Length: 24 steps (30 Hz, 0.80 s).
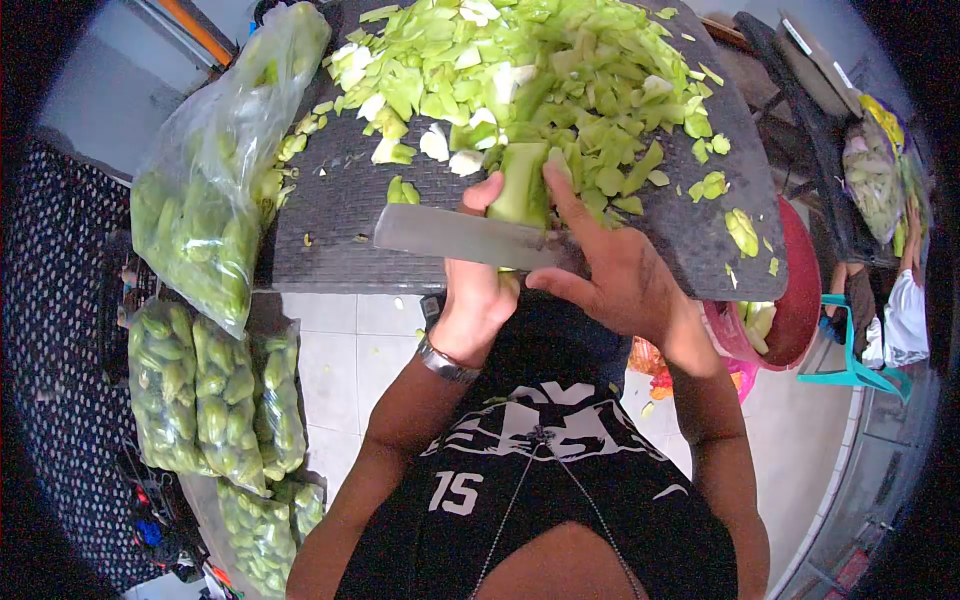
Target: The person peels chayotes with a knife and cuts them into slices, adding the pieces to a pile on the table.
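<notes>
A pale green peeled fruit (pixel 521 185), its exact kind unclear, stands lengthwise at the near edge of the dark table. My left hand (pixel 478 295), with a metal watch at the wrist, is wrapped round its lower part, thumb along the left side. Across the fruit's near end lies a wide-bladed knife (pixel 450 235), its blade pointing left. My right hand (pixel 615 270) is closed on the knife, the handle hidden in the palm. Its forefinger stretches up beside the fruit's right side. Beyond both hands spreads a big heap of green slices (pixel 590 90).
Clear bags of whole green fruit (pixel 215 200) hang over the table's left edge, and more full bags (pixel 195 390) stand below. A red tub (pixel 795 290) with green pieces sits at the right, near a teal stool (pixel 855 360). Another person's arm shows at far right.
</notes>
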Tool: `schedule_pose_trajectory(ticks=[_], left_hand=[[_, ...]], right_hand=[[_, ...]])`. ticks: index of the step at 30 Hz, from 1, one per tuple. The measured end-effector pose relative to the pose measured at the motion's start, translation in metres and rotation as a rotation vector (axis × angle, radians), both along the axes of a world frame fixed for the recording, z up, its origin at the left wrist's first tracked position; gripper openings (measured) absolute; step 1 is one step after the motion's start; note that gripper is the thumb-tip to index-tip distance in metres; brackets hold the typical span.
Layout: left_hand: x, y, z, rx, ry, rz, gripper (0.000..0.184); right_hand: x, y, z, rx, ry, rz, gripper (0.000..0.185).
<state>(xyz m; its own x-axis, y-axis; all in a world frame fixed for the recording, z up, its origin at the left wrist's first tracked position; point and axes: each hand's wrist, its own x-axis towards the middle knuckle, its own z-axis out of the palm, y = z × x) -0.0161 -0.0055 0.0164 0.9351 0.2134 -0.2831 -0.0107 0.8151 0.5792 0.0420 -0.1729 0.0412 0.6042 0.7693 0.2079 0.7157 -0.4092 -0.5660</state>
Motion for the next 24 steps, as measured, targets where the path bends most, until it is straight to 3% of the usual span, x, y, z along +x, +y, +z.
schedule_pose_trajectory(ticks=[3,6,12,15,18,21,22,24], left_hand=[[0.000,-0.008,0.003,0.146,0.079,0.164,0.043],[-0.007,-0.003,0.008,0.080,0.068,0.042,0.047],[-0.010,0.017,0.011,-0.038,0.069,-0.141,0.055],[-0.009,0.021,0.013,-0.046,0.082,-0.175,0.056],[-0.014,0.031,0.003,-0.135,0.000,-0.267,0.054],[-0.013,0.032,0.002,-0.204,-0.002,-0.199,0.055],[-0.011,0.033,0.005,-0.188,-0.043,-0.210,0.051],[0.001,0.028,0.006,-0.052,0.004,-0.067,0.049]], right_hand=[[0.006,-0.005,0.006,-0.009,0.046,-0.053,0.094],[0.014,-0.010,0.014,-0.108,0.114,-0.140,0.094],[0.032,-0.030,0.005,-0.225,-0.126,-0.273,0.093],[0.033,-0.040,0.009,-0.281,-0.104,-0.319,0.086],[0.050,-0.057,0.002,-0.313,-0.069,-0.564,0.077],[0.058,-0.070,0.004,-0.100,0.112,-0.622,0.068],[0.053,-0.067,0.012,-0.073,0.340,-0.683,0.059],[0.048,-0.055,0.021,-0.103,0.378,-0.730,0.057]])
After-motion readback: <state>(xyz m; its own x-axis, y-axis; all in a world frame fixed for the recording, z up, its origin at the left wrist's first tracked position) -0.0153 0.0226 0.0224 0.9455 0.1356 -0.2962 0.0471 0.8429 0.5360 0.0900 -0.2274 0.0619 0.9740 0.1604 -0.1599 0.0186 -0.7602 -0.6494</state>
